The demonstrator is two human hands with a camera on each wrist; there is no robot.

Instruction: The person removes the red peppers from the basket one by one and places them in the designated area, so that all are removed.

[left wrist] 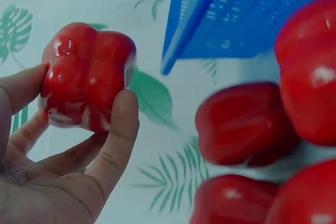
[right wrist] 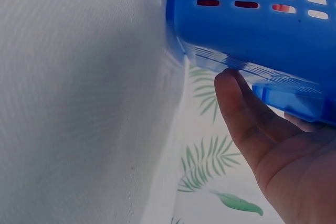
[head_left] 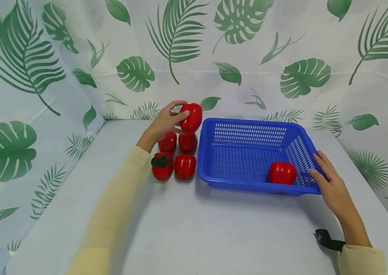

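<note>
My left hand (head_left: 164, 122) grips a glossy red bell pepper (head_left: 192, 117) between thumb and fingers, raised above several other red bell peppers (head_left: 185, 167) grouped left of the basket. In the left wrist view the held pepper (left wrist: 86, 77) sits in the fingertips, with more peppers (left wrist: 247, 124) to its right. The blue slotted plastic basket (head_left: 242, 186) has one red bell pepper (head_left: 282, 173) in its front right part. At the basket's right rim, my right hand (head_left: 333, 187) holds the edge; the right wrist view shows this hand (right wrist: 278, 150) against the basket's side.
A white table (head_left: 235, 236) carries everything. Behind it and at both sides hangs a white cloth (head_left: 194, 91) with green leaf prints. A dark device (head_left: 329, 240) sits at the right wrist. The basket's left wall stands close beside the grouped peppers.
</note>
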